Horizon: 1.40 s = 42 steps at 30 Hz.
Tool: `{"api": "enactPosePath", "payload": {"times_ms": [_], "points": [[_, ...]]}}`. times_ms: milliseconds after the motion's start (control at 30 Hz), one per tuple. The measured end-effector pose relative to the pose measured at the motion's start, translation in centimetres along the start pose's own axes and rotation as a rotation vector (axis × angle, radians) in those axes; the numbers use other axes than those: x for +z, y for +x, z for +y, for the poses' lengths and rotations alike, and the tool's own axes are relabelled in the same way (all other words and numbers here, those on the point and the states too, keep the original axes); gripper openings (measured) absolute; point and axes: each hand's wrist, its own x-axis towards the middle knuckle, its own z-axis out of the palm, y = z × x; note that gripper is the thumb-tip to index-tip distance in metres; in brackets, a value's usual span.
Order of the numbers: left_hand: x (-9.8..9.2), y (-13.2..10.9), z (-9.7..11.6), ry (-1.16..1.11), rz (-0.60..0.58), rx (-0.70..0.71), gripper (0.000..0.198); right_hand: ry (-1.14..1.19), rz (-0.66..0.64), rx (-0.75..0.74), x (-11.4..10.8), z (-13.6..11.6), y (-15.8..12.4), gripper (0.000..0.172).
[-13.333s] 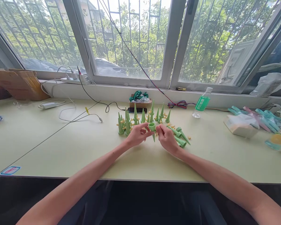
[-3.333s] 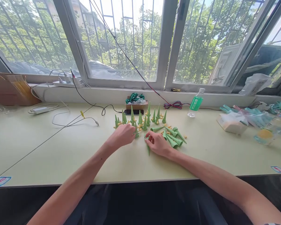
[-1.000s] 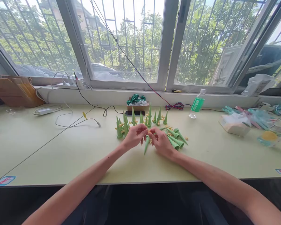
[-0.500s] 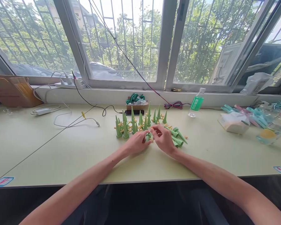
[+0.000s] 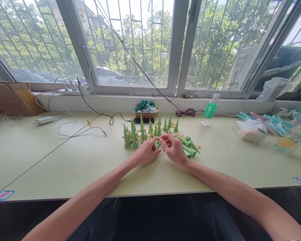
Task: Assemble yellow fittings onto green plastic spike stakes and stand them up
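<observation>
My left hand (image 5: pixel 145 152) and my right hand (image 5: pixel 174 148) meet at the table's middle, fingers curled around one green plastic cone (image 5: pixel 157 144) held between them. A small yellow piece (image 5: pixel 161 146) shows at the fingertips of my right hand. Behind the hands several green cones stand upright (image 5: pixel 141 129) with yellow bits among them. A few more cones lie flat (image 5: pixel 190 147) just right of my right hand.
A phone (image 5: pixel 142 120) and a small box of green items (image 5: pixel 144 107) sit behind the cones. A water bottle (image 5: pixel 209 111) stands at the sill. Cables (image 5: pixel 72 129) trail left. A cardboard box (image 5: pixel 13 97) is far left. Bags and clips (image 5: pixel 266 125) crowd the right.
The hands have lowered the cone from pointing down in front of me to near the table beside the standing group. A second ago the cone's tip hung clearly below the fingers; now it is mostly hidden.
</observation>
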Motion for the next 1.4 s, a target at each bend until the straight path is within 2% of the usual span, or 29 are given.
{"api": "enactPosePath", "payload": {"times_ms": [267,500,800,1167,1400], "points": [[-0.9,0.1,1.2,-0.222,0.291,0.009,0.042,0.048,0.137,0.022,-0.3,-0.3,0.2,0.022],[-1.2,0.2,1.7,-0.383,0.402,0.069,0.046,0.054,0.109,0.044,-0.2,0.1,0.2,0.023],[-1.2,0.2,1.6,-0.364,0.413,0.087,0.046,0.056,0.118,0.059,-0.3,-0.2,0.3,0.022],[-1.2,0.1,1.9,-0.319,0.382,0.117,0.042,0.099,0.060,0.048,-0.1,-0.2,0.1,0.023],[-1.4,0.1,1.9,-0.335,0.318,0.114,0.043,0.129,0.034,0.032,0.0,-0.2,0.1,0.025]]}}
